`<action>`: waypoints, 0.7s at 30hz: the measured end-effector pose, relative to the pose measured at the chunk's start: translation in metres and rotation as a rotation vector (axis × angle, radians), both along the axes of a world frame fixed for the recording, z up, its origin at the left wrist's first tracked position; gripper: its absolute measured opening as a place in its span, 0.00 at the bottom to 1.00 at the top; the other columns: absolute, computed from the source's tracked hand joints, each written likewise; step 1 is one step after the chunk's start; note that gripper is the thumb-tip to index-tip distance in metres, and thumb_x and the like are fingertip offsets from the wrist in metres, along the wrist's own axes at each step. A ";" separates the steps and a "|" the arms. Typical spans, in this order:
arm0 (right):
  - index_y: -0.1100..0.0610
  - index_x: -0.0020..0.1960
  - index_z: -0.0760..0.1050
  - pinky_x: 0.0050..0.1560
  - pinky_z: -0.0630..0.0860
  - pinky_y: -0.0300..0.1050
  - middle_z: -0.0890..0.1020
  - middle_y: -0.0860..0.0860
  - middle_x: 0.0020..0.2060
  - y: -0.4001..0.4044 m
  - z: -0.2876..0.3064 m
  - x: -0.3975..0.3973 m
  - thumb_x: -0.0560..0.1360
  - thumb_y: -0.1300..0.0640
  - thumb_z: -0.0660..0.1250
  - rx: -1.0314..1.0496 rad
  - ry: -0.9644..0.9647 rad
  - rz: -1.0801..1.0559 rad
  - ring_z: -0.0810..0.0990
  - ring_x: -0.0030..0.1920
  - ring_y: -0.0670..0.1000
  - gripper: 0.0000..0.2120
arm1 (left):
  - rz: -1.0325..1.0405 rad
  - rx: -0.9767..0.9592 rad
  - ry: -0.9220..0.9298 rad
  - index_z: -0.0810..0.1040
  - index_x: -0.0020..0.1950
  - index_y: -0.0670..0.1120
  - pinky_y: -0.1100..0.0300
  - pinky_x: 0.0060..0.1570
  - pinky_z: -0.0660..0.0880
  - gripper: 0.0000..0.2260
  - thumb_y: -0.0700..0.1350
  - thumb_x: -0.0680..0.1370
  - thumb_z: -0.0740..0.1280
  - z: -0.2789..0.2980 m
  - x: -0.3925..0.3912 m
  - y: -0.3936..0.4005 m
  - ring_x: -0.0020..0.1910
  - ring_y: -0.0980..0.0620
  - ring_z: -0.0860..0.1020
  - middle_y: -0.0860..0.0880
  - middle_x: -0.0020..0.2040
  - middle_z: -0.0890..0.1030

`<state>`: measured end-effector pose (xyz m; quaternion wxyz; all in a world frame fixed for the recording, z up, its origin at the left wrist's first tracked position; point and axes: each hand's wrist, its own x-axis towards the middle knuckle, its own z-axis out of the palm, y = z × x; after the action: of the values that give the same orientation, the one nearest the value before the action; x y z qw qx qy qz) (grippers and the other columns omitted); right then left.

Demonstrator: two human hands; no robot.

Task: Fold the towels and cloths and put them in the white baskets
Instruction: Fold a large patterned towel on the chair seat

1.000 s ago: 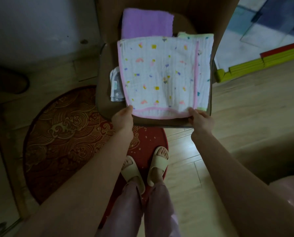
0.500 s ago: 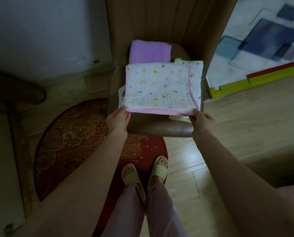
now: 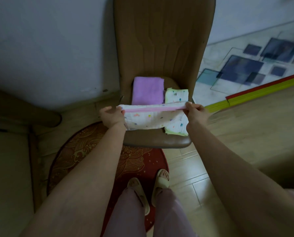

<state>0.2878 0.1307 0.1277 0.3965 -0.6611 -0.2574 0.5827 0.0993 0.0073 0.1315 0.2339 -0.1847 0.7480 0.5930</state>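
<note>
A white cloth with coloured specks and a pink border [image 3: 151, 118] hangs over the brown chair seat [image 3: 158, 142]. My left hand [image 3: 112, 115] pinches its near left corner and my right hand [image 3: 195, 111] pinches its near right corner, both lifted above the seat with the pink edge stretched between them. Behind it a folded purple towel [image 3: 148, 90] lies at the back of the seat. A green-edged white cloth [image 3: 176, 96] lies to its right and shows again under the held cloth at the seat's front right. No white basket is in view.
The chair's tall brown back [image 3: 161, 36] rises behind the seat against a pale wall. A red patterned round rug [image 3: 84, 151] lies under my slippered feet. A patterned floor mat [image 3: 255, 65] and red and yellow bars [image 3: 262, 89] lie to the right on the wooden floor.
Both hands have raised the near edge of the pink-bordered cloth off the seat and carried it toward the chair's back, folding it over. The purple towel and green-edged cloth now show more.
</note>
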 end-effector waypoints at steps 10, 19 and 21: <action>0.56 0.40 0.79 0.41 0.79 0.41 0.81 0.51 0.37 -0.002 0.018 0.000 0.75 0.70 0.64 0.274 -0.260 0.173 0.81 0.40 0.50 0.12 | -0.481 0.035 0.366 0.82 0.55 0.41 0.65 0.46 0.78 0.11 0.33 0.80 0.61 0.010 -0.006 -0.010 0.51 0.50 0.79 0.46 0.53 0.82; 0.61 0.56 0.78 0.48 0.74 0.35 0.81 0.56 0.51 0.001 0.012 0.006 0.72 0.72 0.64 0.473 -0.394 0.549 0.79 0.50 0.50 0.15 | -0.683 0.041 0.444 0.82 0.56 0.44 0.61 0.54 0.78 0.12 0.35 0.74 0.70 0.011 -0.024 -0.013 0.50 0.55 0.80 0.50 0.51 0.82; 0.58 0.48 0.81 0.42 0.75 0.41 0.83 0.56 0.42 0.007 0.018 0.007 0.73 0.67 0.70 0.423 -0.272 0.563 0.79 0.42 0.48 0.07 | -0.685 0.081 0.379 0.82 0.53 0.47 0.57 0.54 0.78 0.10 0.37 0.74 0.71 0.010 -0.029 -0.014 0.47 0.54 0.81 0.52 0.46 0.83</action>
<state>0.2948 0.1373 0.1454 0.3108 -0.5389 -0.5942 0.5098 0.0699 -0.0065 0.1416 0.2831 0.1978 0.7722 0.5333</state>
